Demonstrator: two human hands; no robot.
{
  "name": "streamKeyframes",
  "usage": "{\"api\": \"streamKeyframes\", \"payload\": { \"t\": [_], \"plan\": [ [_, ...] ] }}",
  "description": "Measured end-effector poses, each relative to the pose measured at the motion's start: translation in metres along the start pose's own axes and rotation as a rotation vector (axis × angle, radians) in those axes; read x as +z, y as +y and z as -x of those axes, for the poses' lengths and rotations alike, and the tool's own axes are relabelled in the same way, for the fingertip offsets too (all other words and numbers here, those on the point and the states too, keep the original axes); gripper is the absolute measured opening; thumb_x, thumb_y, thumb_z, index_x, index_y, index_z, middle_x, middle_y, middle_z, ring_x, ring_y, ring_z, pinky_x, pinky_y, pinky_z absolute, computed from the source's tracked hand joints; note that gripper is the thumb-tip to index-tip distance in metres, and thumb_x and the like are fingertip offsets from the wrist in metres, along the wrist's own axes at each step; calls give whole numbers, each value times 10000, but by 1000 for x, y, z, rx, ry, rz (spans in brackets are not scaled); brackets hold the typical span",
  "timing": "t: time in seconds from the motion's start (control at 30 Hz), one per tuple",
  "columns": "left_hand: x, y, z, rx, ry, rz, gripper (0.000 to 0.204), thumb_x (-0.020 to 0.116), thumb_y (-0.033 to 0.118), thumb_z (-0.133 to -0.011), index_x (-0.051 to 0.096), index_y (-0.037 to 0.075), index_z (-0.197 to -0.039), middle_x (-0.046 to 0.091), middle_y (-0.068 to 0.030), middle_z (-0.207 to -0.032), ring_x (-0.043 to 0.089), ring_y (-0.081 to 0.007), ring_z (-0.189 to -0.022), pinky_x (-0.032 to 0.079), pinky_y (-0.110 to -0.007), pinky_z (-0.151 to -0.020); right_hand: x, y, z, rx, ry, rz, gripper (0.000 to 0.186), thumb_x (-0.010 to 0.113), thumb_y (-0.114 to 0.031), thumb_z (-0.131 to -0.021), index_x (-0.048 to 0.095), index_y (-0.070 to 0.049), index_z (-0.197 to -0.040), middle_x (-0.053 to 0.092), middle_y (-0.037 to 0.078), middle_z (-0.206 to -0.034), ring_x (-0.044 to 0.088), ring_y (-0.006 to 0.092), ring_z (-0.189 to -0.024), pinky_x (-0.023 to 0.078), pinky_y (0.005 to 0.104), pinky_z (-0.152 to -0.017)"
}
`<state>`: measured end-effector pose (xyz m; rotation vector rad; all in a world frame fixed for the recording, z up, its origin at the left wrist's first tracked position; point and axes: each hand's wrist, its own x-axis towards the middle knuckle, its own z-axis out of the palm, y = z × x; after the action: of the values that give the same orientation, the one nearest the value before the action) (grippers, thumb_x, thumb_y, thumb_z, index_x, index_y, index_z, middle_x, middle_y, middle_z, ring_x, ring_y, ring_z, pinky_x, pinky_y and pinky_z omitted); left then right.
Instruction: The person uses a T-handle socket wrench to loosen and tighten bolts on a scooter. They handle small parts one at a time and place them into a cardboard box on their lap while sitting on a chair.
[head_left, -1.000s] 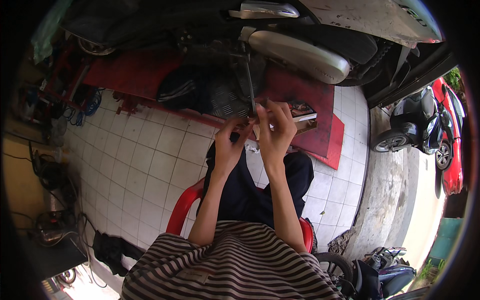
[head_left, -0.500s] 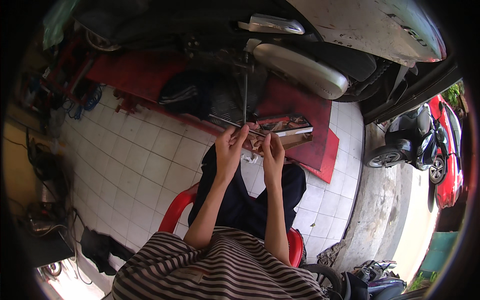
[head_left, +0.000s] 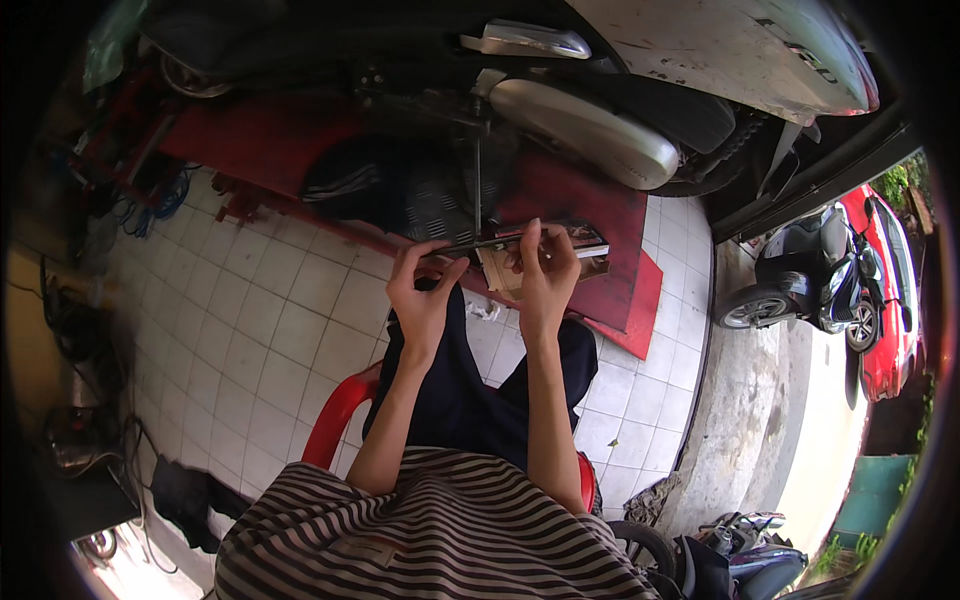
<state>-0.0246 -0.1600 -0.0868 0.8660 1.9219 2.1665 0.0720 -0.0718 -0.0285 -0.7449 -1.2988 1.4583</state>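
A thin dark rod (head_left: 484, 243) stretches roughly level between my two hands, in front of the motorcycle. My left hand (head_left: 420, 305) is closed in a pinch at its left end, thumb and forefinger near it. At the other end my right hand (head_left: 547, 285) has its fingers closed around the rod. What kind of rod it is cannot be made out. Just behind my right hand lies an opened cardboard box (head_left: 594, 266) with small parts, partly hidden by the fingers. A slim upright metal bar (head_left: 478, 185) stands beyond the rod, below the motorcycle.
The motorcycle, with a silver side cover (head_left: 585, 130), stands on a red platform (head_left: 610, 215). A dark cloth-like bundle (head_left: 350, 185) lies on the platform's left part. I sit on a red chair (head_left: 335, 415) over white floor tiles (head_left: 285, 330). Another motorcycle (head_left: 800, 275) is parked at right.
My hands have moved apart, the left one leftward and the right one slightly up. The rod has gone from slanting down to the right to nearly level. The whole view has shifted slightly.
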Motion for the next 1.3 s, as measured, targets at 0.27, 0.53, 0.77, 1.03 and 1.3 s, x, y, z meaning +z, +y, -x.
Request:
{"api": "streamKeyframes", "payload": {
  "t": [0.27,0.53,0.77,1.03,1.3],
  "plan": [
    [-1,3,-5,326,-145,-546,138,680,48,-894,691,20,-1029,712,-138,-895,675,-304,-785,517,-389,-745,42,-8,3,-333,-203,421,176,777,-95,-876,661,19,-942,633,52,-724,626,88,-632,454,228,-553],
    [11,9,-7,-118,-227,69,342,561,241,-1049,697,-67,-986,754,-158,-914,706,-131,-847,534,-280,-757,-4,48,30,-456,228,787,391,694,-201,-960,556,-3,-1268,576,141,-1201,619,160,-818,486,269,-779],
    [11,-1,-6,-194,-231,137,290,593,217,-1037,725,-39,-1013,723,-41,-855,620,-69,-813,472,-236,-769,-8,54,25,195,67,-197,308,608,-160,-1026,551,38,-1255,615,40,-952,587,100,-824,486,271,-758],
    [3,-36,-1,-284,-56,482,474,750,106,-919,508,-5,-1311,618,-57,-1077,577,-139,-1058,464,-286,-962,-17,51,12,286,-57,-375,265,587,-226,-1042,684,9,-1116,638,-18,-888,543,47,-787,469,226,-728],
    [22,-14,8,-251,-106,8,383,766,110,-891,589,-8,-1210,652,-100,-1119,634,-199,-990,489,-340,-905,7,-7,0,-66,-54,23,240,708,-168,-948,706,35,-1076,678,57,-881,645,102,-749,511,267,-662]
  ]
}}
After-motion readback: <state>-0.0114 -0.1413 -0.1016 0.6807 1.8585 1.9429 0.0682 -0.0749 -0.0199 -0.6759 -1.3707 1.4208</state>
